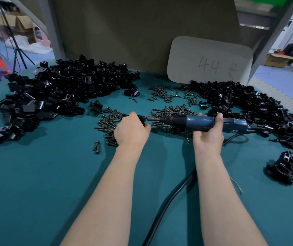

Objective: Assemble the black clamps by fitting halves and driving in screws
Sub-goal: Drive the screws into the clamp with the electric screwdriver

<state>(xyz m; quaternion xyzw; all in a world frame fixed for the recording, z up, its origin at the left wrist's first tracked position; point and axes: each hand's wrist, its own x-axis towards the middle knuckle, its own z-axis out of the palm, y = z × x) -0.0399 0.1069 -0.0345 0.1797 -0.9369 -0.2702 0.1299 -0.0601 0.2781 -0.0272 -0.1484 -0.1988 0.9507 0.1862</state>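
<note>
My left hand (pixel 131 129) grips a black clamp (pixel 141 119), mostly hidden under my fingers. My right hand (pixel 208 134) holds a blue electric screwdriver (pixel 200 122) lying horizontally; its bit (pixel 152 118) points left and touches the clamp. Loose dark screws (pixel 170 113) lie scattered on the green table right behind both hands. A big heap of black clamp halves (pixel 53 96) fills the left side. Another heap of black clamp halves (pixel 248 103) spreads on the right.
The screwdriver's black cable (pixel 170 199) runs across the green table (pixel 53 183) between my forearms. A few assembled clamps (pixel 291 167) sit at the right edge. A white card marked 44 (pixel 209 61) leans on the back panel. A person sits far right.
</note>
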